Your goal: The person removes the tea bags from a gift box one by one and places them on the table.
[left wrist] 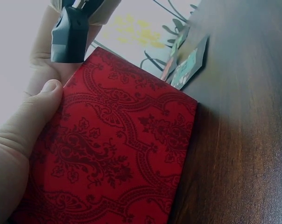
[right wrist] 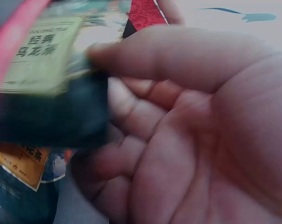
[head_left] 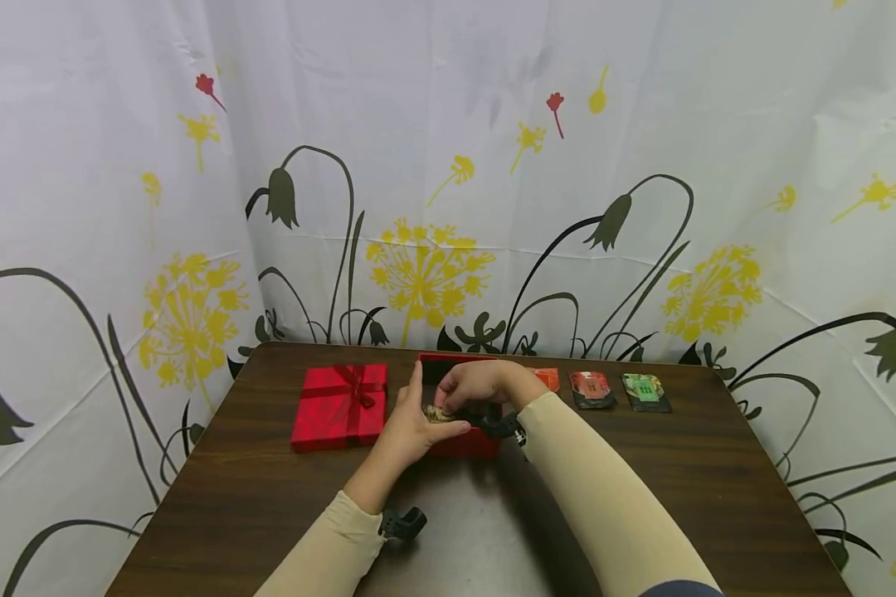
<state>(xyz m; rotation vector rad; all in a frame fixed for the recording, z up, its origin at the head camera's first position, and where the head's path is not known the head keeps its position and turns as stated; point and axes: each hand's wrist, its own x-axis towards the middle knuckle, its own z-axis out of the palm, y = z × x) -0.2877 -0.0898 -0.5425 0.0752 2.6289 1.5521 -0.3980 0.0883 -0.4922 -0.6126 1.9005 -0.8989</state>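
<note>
A red patterned gift box stands uncovered on the table, its dark inside partly hidden by both hands. My left hand lies against its left front corner, fingers pointing up and thumb stretched along the front rim. In the left wrist view the thumb touches the upper edge of the box's front wall. My right hand reaches over the box and pinches a tea packet between thumb and fingers. That packet is dark green with a pale yellow label, blurred. Below it shows another dark packet with an orange label.
Left of the box lies the red lid with a dark red ribbon and bow. On the right, an orange packet, a red packet and a green packet lie in a row. A flowered curtain hangs behind the table.
</note>
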